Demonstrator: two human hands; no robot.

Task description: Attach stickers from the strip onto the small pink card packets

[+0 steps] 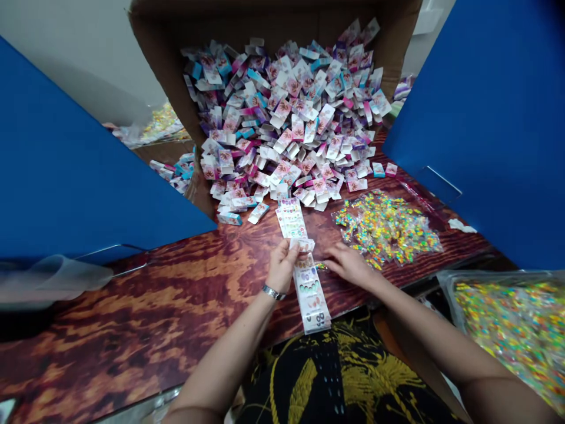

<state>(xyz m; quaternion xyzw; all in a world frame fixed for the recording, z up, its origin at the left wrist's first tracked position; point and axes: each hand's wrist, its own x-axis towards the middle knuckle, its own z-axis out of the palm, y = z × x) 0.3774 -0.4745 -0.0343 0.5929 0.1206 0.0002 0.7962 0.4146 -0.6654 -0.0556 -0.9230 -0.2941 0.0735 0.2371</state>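
I pinch a small white printed paper piece (304,244) in my left hand (281,265), thumb on top and fingers curled beneath; that grip is narrow and firmly filled. A silver metal band (273,292) circles the same wrist. Taking my left fingertips as the clock's centre, a long stack of white paper strips with rows of coloured printed shapes (312,300) runs towards 5 o'clock, flat on the reddish-brown wood-grain tabletop (176,306), its near end close to the table edge. Another white printed strip stack (292,218) lies at 12 o'clock, just beyond the piece I hold.

My right hand (351,265) is at 4 o'clock, low over the tabletop, its fingers drawn narrowly together. Their tips meet a tiny clear packet with coloured contents (321,267) beside the strips; I cannot tell whether I grip it or only touch it.

Further out at 12 o'clock, a large brown cardboard carton (165,65) lies open towards me, with a heap of small white, pink, blue and purple paper boxes (291,118) spilling from it. Between 2 and 3 o'clock spreads a loose pile of clear packets with yellow, green and orange contents (392,229). Past the table edge, near 4 o'clock, a translucent plastic tub (448,294) holds many more like them.
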